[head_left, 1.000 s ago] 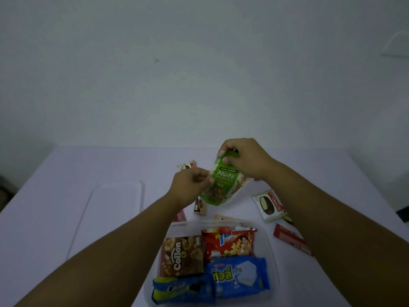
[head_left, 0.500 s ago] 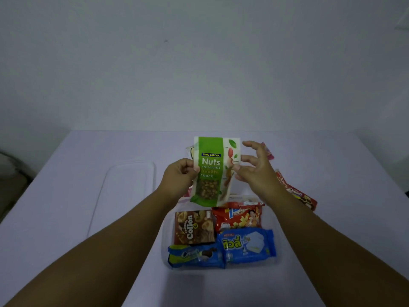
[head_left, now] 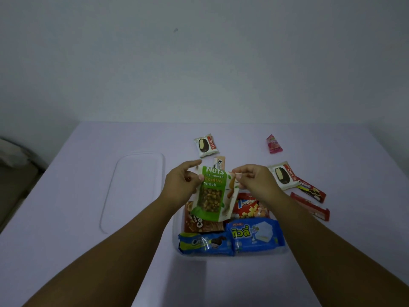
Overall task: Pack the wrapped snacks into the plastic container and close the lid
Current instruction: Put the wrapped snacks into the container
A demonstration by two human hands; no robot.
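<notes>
My left hand (head_left: pixel 182 183) and my right hand (head_left: pixel 254 181) pinch the top corners of a green nuts pouch (head_left: pixel 213 194), held upright over the far part of the clear plastic container (head_left: pixel 176 231). The pouch's lower edge reaches down to a brown Collon pack (head_left: pixel 199 224). Also inside lie a red potato-snack pack (head_left: pixel 251 207), a blue Oreo pack (head_left: pixel 205 243) and a blue wafer pack (head_left: pixel 256 235). The clear lid (head_left: pixel 135 189) rests flat on the table to the left.
Loose snacks lie beyond and right of the container: two Choco Pie packs (head_left: pixel 205 145) (head_left: pixel 283 175), a pink sachet (head_left: pixel 274 144), a small Oreo stick (head_left: pixel 219 163), a red Oreo pack (head_left: pixel 311 191) and a red bar (head_left: pixel 309 206). A wall stands behind the table.
Both hands have brought the nuts pouch down from mid-air toward the container, and the top of the pouch has folded over. The camera view has pulled back.
</notes>
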